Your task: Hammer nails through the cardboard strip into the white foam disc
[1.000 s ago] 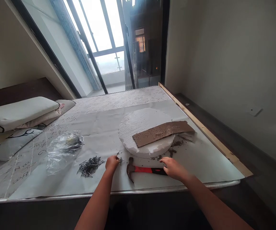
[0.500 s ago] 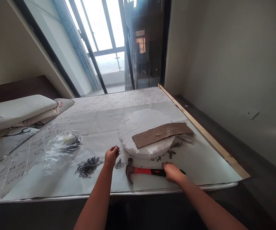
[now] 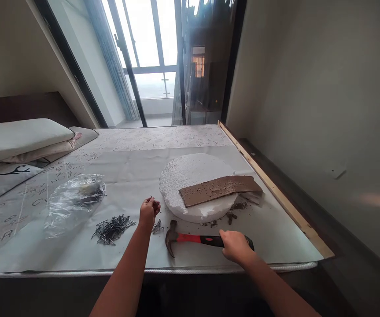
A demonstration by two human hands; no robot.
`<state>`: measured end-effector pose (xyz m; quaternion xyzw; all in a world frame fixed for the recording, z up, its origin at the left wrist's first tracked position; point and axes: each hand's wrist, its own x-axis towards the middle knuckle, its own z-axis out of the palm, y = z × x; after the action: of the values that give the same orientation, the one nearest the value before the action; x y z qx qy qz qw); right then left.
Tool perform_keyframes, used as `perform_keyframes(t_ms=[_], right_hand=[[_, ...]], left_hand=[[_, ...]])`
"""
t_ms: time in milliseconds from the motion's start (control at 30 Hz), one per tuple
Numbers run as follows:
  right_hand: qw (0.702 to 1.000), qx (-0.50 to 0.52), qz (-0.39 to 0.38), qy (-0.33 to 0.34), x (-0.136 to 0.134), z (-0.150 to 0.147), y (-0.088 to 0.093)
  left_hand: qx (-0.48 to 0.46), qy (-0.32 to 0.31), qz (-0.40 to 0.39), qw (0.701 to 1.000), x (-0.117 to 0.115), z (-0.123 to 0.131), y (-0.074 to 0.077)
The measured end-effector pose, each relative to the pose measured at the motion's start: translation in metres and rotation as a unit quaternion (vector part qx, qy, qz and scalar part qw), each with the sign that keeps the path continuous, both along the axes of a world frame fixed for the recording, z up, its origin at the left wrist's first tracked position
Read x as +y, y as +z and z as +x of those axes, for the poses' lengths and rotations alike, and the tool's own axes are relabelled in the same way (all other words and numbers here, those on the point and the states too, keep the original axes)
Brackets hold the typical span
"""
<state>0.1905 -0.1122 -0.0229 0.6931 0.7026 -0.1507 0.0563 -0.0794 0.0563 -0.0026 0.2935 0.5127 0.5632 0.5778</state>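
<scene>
My right hand (image 3: 236, 245) is wrapped round the black grip of a claw hammer (image 3: 190, 238), which has a red band and a rusty head pointing left. The hammer is low over the sheet. With fingers pinched, my left hand (image 3: 149, 211) holds a nail, mostly hidden, just left of a round white foam block (image 3: 190, 169). Across that block lies a brown strip (image 3: 221, 189) dotted with holes or nail heads. A few loose nails (image 3: 157, 226) lie between my left hand and the hammer head, and a bigger nail pile (image 3: 113, 229) sits further left.
A clear plastic bag (image 3: 74, 204) lies at the left on the pale sheet (image 3: 123, 165) covering a mattress. Brown crumbs (image 3: 232, 216) are scattered by the block. A wooden rail (image 3: 275, 189) runs along the right edge. Pillows (image 3: 24, 138) are stacked at far left.
The view has shifted slightly, so most things sit a little further left. My left hand has turned and the nail shows less. My right hand keeps its hold on the hammer.
</scene>
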Motion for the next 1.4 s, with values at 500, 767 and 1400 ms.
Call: perform_keyframes(t_ms=[500, 767, 1400], right_hand=[[0.889, 0.456, 0.024, -0.019, -0.026, 0.000, 0.055], [0.767, 0.630, -0.055, -0.109, -0.028, 0.002, 0.080], [0.815, 0.557, -0.085, -0.133, -0.035, 0.000, 0.087]], left_hand=[[0.018, 0.089, 0.120, 0.989, 0.004, 0.001, 0.008], [0.333, -0.060, 0.224, 0.914, -0.001, 0.063, -0.009], [0.454, -0.082, 0.251, 0.851, 0.011, 0.089, -0.025]])
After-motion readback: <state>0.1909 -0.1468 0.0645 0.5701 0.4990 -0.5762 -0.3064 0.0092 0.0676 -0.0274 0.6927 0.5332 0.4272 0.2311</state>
